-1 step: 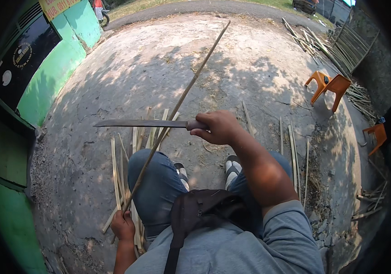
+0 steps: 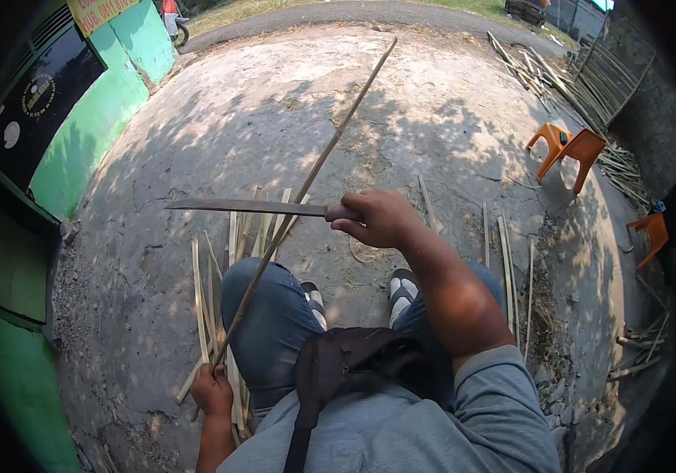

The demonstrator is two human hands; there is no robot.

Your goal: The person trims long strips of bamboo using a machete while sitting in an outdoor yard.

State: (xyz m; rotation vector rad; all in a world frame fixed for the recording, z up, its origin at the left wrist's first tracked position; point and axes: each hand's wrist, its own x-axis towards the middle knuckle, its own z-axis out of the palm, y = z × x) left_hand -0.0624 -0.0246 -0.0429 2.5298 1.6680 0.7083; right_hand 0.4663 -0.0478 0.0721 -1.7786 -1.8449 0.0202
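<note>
Overhead, yellow sign [image 2: 100, 11] on green wall [image 2: 93, 118]; right hand [image 2: 377, 218] grip around knife [image 2: 255, 207], left hand [image 2: 212, 390] grip around bamboo strip [image 2: 306, 181].

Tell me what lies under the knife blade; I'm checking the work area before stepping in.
Under the long knife the bamboo stick crosses, held by the left hand. Below lie cut bamboo strips on the dirt ground. Where blade meets stick is unclear. The right hand covers the handle.

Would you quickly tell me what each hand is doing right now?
Left hand: closed around the near end of the long bamboo strip.
Right hand: closed on the handle of the long knife, whose blade lies across the strip.
</note>
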